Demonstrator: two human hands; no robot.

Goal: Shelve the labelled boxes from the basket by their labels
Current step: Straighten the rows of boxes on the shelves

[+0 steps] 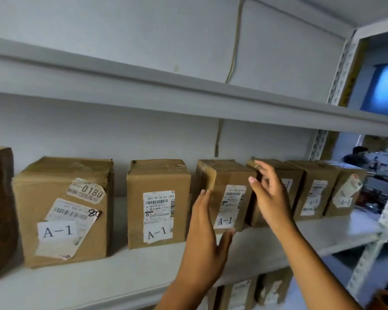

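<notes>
Both hands flank the middle A-1 box (pixel 225 195) on the white metal shelf (pixel 336 233) — the left hand (pixel 203 233) flat at its left face, the right hand (pixel 270 198) spread at its right edge, neither gripping — likely squaring it into the row. The cardboard is creased, taped and carries paper labels; the basket is out of view.

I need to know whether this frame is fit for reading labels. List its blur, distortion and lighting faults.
Head view: wide-angle bending bows the white metal shelf edges; the right hand is motion-smeared, the left hand sharper; A-1 on the large brown cardboard box reads clearly, labels on the far-right cardboard boxes blur; lighting dim and flat, with a blue glow at upper right.
</notes>
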